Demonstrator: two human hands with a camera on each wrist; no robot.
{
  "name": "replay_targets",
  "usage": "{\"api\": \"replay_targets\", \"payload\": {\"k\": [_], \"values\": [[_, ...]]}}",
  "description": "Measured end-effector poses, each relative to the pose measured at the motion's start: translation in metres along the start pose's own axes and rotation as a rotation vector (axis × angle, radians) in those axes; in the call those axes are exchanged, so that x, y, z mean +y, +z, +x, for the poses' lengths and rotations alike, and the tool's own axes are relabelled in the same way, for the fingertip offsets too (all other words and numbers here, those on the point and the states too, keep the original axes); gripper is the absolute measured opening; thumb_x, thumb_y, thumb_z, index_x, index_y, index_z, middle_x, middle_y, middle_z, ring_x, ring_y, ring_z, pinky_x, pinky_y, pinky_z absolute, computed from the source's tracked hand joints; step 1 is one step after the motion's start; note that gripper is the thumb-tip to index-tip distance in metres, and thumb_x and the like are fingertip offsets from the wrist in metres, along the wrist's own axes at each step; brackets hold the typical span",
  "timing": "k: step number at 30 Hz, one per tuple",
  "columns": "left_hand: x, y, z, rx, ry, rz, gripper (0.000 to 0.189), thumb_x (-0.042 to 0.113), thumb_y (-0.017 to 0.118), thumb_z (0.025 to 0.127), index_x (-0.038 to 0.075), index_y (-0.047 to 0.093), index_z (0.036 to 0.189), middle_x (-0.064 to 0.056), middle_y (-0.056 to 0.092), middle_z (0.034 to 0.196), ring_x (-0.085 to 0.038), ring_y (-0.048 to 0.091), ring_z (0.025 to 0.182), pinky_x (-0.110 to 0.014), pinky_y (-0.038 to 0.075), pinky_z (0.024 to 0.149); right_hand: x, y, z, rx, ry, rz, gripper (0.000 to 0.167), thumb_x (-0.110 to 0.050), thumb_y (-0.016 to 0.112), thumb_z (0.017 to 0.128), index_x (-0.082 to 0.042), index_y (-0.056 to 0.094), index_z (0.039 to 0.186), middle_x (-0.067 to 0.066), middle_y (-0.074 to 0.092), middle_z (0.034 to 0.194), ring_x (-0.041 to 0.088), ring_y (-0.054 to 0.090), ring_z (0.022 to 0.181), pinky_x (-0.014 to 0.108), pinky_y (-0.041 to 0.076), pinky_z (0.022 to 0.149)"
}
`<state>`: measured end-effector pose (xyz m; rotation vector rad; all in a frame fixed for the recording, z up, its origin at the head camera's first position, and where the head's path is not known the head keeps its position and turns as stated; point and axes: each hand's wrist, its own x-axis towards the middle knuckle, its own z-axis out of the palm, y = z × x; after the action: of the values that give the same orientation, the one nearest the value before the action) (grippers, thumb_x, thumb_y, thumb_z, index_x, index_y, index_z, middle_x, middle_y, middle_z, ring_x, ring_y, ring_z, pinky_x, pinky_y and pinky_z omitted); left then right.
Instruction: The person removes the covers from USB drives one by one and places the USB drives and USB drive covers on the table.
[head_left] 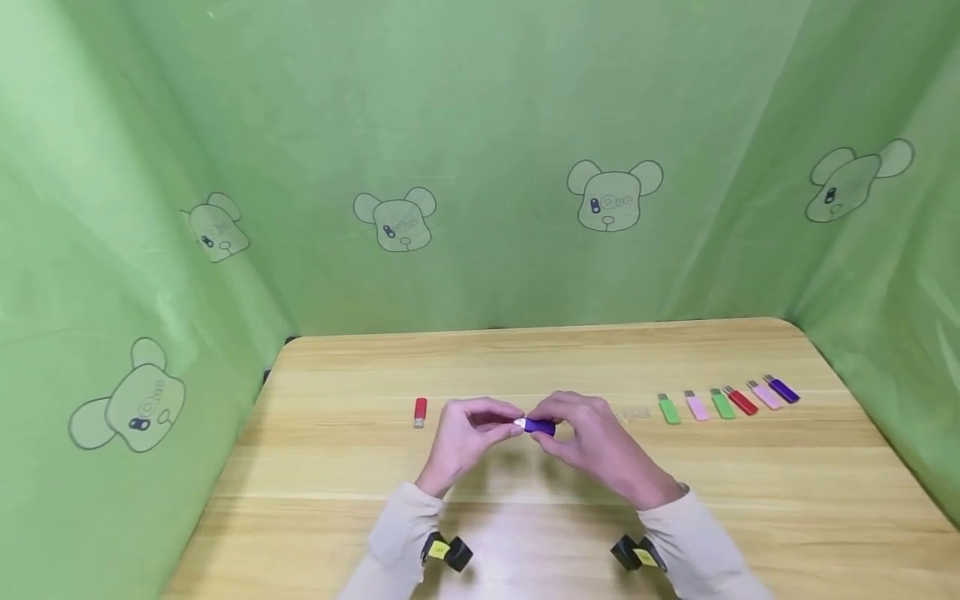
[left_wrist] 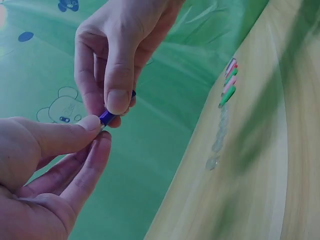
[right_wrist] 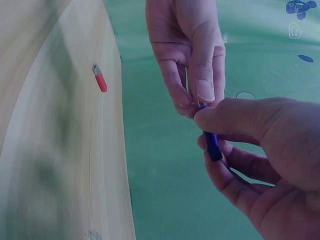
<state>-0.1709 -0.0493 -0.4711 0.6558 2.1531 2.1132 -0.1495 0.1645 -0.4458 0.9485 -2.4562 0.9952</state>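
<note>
A purple USB flash drive [head_left: 542, 427] is held above the middle of the table, between both hands. My right hand [head_left: 592, 429] grips its purple body with thumb and fingers, which also shows in the right wrist view as a purple USB flash drive [right_wrist: 213, 147]. My left hand [head_left: 467, 432] pinches the pale connector end between thumb and fingertips. Those fingertips cover most of that end, so I cannot tell whether a clear cap sits on it. A red USB flash drive [head_left: 420, 412] lies on the table left of my left hand, its connector end towards me.
On the right lies a row of several USB flash drives, among them a green one [head_left: 669, 409], a pink one [head_left: 697, 406], a red one [head_left: 741, 401] and a purple one [head_left: 782, 389]. Small clear pieces [left_wrist: 220, 132] lie beside the row. Green curtains [head_left: 495, 275] surround the wooden table [head_left: 337, 467].
</note>
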Motion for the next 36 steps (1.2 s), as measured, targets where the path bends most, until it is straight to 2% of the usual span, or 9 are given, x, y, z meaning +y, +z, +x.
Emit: {"api": "replay_targets", "payload": {"k": [4,7,10,13,17,20,27,32,36], "values": [[0.001,0.003,0.001,0.000,-0.032,-0.030,0.021,-0.001,0.084,0.081,-0.002,0.078,0.102,-0.013,0.077,0.102,-0.025,0.075,0.093,-0.034,0.063,0.087,0.001,-0.005,-0.003,0.015,-0.032,-0.028,0.023,0.002,0.086,0.079,-0.005,0.079,0.100,0.003,0.075,0.098,0.014,0.073,0.086,0.020,0.061,0.078],[0.000,0.005,0.002,0.011,-0.057,-0.054,0.021,-0.002,0.084,0.081,-0.002,0.078,0.102,-0.014,0.077,0.101,-0.027,0.075,0.093,-0.034,0.063,0.086,0.001,-0.007,-0.003,0.026,-0.021,-0.018,0.023,0.001,0.087,0.079,-0.006,0.079,0.100,0.003,0.076,0.099,0.014,0.073,0.086,0.021,0.062,0.078],[0.000,0.007,0.002,0.019,-0.065,-0.073,0.021,-0.004,0.083,0.082,-0.005,0.077,0.101,-0.017,0.077,0.102,-0.028,0.075,0.093,-0.034,0.063,0.086,0.002,-0.007,-0.003,0.013,0.057,0.042,0.024,0.001,0.086,0.079,-0.010,0.079,0.099,-0.002,0.076,0.098,0.009,0.072,0.084,0.023,0.062,0.077],[0.001,0.009,0.003,0.021,-0.067,-0.090,0.021,-0.007,0.082,0.081,-0.008,0.076,0.101,-0.019,0.076,0.103,-0.029,0.075,0.094,-0.034,0.063,0.087,0.003,-0.008,-0.002,-0.010,0.169,0.101,0.023,-0.001,0.085,0.081,-0.012,0.079,0.099,-0.005,0.076,0.096,0.007,0.070,0.083,0.025,0.063,0.077],[-0.001,0.010,0.004,0.022,-0.083,-0.103,0.021,-0.007,0.083,0.080,-0.006,0.076,0.101,-0.017,0.076,0.103,-0.029,0.075,0.094,-0.035,0.062,0.087,0.004,-0.010,-0.001,-0.050,0.297,0.168,0.020,-0.003,0.084,0.083,-0.012,0.079,0.100,-0.004,0.076,0.095,0.009,0.070,0.084,0.025,0.062,0.079],[-0.001,0.011,0.005,0.018,-0.083,-0.099,0.021,-0.006,0.083,0.080,-0.005,0.077,0.100,-0.017,0.076,0.102,-0.029,0.076,0.094,-0.035,0.063,0.087,0.004,-0.012,0.000,-0.081,0.355,0.189,0.019,-0.004,0.083,0.084,-0.011,0.079,0.101,-0.003,0.076,0.095,0.010,0.070,0.084,0.024,0.061,0.079],[-0.002,0.010,0.005,0.003,-0.055,-0.077,0.020,-0.005,0.084,0.080,-0.008,0.076,0.098,-0.019,0.076,0.102,-0.026,0.075,0.094,-0.034,0.062,0.088,0.002,-0.012,0.001,-0.116,0.399,0.182,0.017,-0.004,0.081,0.086,-0.014,0.078,0.099,-0.006,0.074,0.091,0.010,0.067,0.082,0.025,0.061,0.076],[-0.002,0.009,0.005,0.009,-0.050,-0.060,0.018,-0.004,0.085,0.080,-0.006,0.077,0.096,-0.016,0.077,0.101,-0.023,0.074,0.093,-0.034,0.063,0.087,0.001,-0.010,0.000,-0.087,0.403,0.213,0.017,-0.002,0.081,0.086,-0.014,0.078,0.097,-0.006,0.074,0.090,0.011,0.069,0.082,0.027,0.062,0.078],[-0.001,0.009,0.005,-0.011,-0.068,-0.058,0.018,-0.005,0.084,0.079,-0.007,0.077,0.095,-0.016,0.077,0.100,-0.021,0.075,0.092,-0.034,0.063,0.085,0.000,-0.012,0.000,-0.113,0.403,0.209,0.017,0.000,0.080,0.086,-0.014,0.078,0.096,-0.006,0.074,0.089,0.011,0.068,0.080,0.026,0.061,0.075]]}}
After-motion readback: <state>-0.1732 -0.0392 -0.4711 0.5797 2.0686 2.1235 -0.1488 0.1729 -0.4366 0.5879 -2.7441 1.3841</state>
